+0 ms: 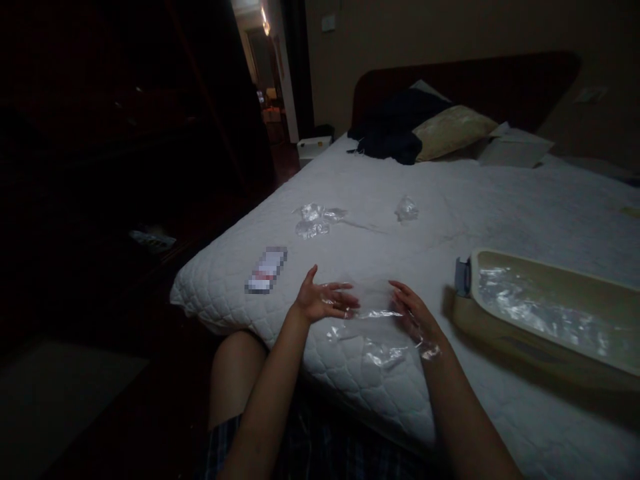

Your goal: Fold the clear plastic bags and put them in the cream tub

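A thin, clear plastic bag [380,313] stretches between my hands over the near edge of the bed, its lower part hanging in loose folds. My left hand [323,300] is open, thumb up and fingers spread, with the fingers behind or inside the film. Facing it, my right hand [411,310] has its fingers extended against the other side, and plastic drapes over the wrist. Farther back on the quilted cover lie crumpled clear plastic pieces [313,220] and a smaller crumpled piece [407,209].
To the right stands a beige plastic bin [550,340] with a grey latch, shiny clear plastic inside. A blurred-out rectangular object [267,270] lies left of my hands. Dark clothing [395,123] and a pillow [455,132] rest by the headboard [465,77].
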`<state>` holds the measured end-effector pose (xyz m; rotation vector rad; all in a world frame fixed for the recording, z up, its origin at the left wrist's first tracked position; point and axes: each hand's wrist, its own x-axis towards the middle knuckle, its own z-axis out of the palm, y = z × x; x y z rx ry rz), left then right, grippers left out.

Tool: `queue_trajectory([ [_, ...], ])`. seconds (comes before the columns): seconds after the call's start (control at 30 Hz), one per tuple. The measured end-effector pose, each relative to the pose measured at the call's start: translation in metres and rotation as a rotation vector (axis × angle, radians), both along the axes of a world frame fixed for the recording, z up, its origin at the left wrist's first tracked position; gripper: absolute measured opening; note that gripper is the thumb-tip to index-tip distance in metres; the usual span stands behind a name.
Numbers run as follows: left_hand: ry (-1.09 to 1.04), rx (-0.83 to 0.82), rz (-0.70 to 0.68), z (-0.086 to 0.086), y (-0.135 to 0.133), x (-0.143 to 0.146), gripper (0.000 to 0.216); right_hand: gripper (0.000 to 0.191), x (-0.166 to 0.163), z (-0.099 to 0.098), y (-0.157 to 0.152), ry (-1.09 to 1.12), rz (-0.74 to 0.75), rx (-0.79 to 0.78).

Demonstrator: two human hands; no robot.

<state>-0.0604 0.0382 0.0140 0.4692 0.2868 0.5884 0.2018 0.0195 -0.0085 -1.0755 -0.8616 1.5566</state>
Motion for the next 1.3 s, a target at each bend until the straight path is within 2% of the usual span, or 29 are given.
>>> queue_trajectory([
  [0.1, 0.22, 0.006, -0.074, 0.007, 0.015, -0.005, 0.069, 0.04, -0.003, 0.005, -0.002, -0.014, 0.046, -0.014],
  [0.17, 0.398, 0.03, -0.069, 0.009, 0.025, -0.004, 0.052, 0.04, -0.007, 0.009, -0.003, -0.046, 0.047, -0.031],
  [0.27, 0.614, 0.135, 0.031, 0.007, 0.036, 0.004, 0.029, 0.037, -0.012, 0.017, -0.004, -0.079, 0.012, -0.044],
  [0.37, 0.636, 0.244, 0.162, 0.004, 0.038, 0.012, 0.02, 0.035, -0.016, 0.019, -0.002, -0.093, -0.045, -0.037],
  [0.47, 0.587, 0.28, 0.22, 0.006, 0.037, 0.015, 0.019, 0.035, -0.017, 0.015, 0.005, -0.146, -0.057, -0.003],
  [0.6, 0.566, 0.297, 0.203, 0.006, 0.037, 0.014, 0.025, 0.033, -0.017, 0.007, 0.017, -0.239, -0.1, 0.081],
  [0.73, 0.674, 0.359, 0.212, -0.002, 0.039, 0.014, 0.023, 0.036, -0.012, 0.001, 0.022, -0.236, -0.22, 0.144],
  [0.9, 0.665, 0.381, 0.349, -0.012, 0.041, 0.014, 0.029, 0.04, -0.012, -0.004, 0.023, -0.223, -0.209, 0.141],
  [1.1, 0.718, 0.376, 0.483, -0.017, 0.042, 0.021, 0.031, 0.039, -0.015, -0.005, 0.025, -0.277, -0.237, 0.123],
  [1.23, 0.71, 0.339, 0.499, -0.016, 0.039, 0.023, 0.034, 0.042, -0.015, -0.005, 0.024, -0.351, -0.345, 0.145],
  [1.3, 0.696, 0.324, 0.504, -0.015, 0.036, 0.023, 0.035, 0.046, -0.014, -0.005, 0.024, -0.365, -0.352, 0.154],
])
